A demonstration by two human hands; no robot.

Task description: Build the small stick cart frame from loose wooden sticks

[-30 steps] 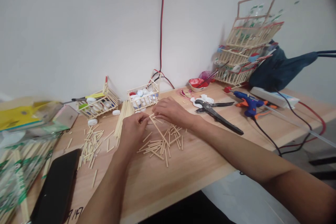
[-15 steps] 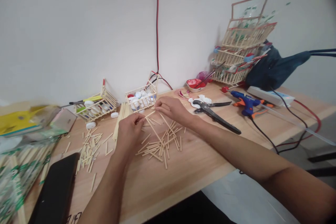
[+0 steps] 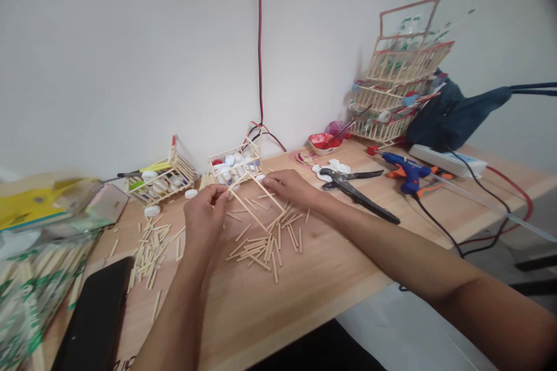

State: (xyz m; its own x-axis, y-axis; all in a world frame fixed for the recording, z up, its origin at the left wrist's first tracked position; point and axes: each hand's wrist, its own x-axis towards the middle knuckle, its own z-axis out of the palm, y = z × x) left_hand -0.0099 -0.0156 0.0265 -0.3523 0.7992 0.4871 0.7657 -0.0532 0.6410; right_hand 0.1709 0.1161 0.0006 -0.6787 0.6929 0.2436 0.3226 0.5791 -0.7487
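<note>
My left hand [image 3: 204, 215] is pinched on the near end of a small frame of thin wooden sticks [image 3: 255, 200], held just above the table. My right hand [image 3: 292, 185] grips the far side of the same stick frame with curled fingers. Below both hands lies a loose pile of short cut sticks [image 3: 263, 240] on the wooden table [image 3: 304, 290]. A second scatter of short sticks [image 3: 152, 243] lies to the left of my left hand.
Two small stick baskets with bottle caps [image 3: 237, 163] [image 3: 163, 174] stand by the wall. Black cutters [image 3: 357, 185], a blue glue gun [image 3: 407, 171], a red dish [image 3: 322, 140] and stacked stick baskets [image 3: 400, 81] are right. A black phone [image 3: 93, 319] lies front left.
Both hands shifted slightly left and nearer with the stick frame, which has tilted and risen a little off the pile. The view drifted a bit to the right.
</note>
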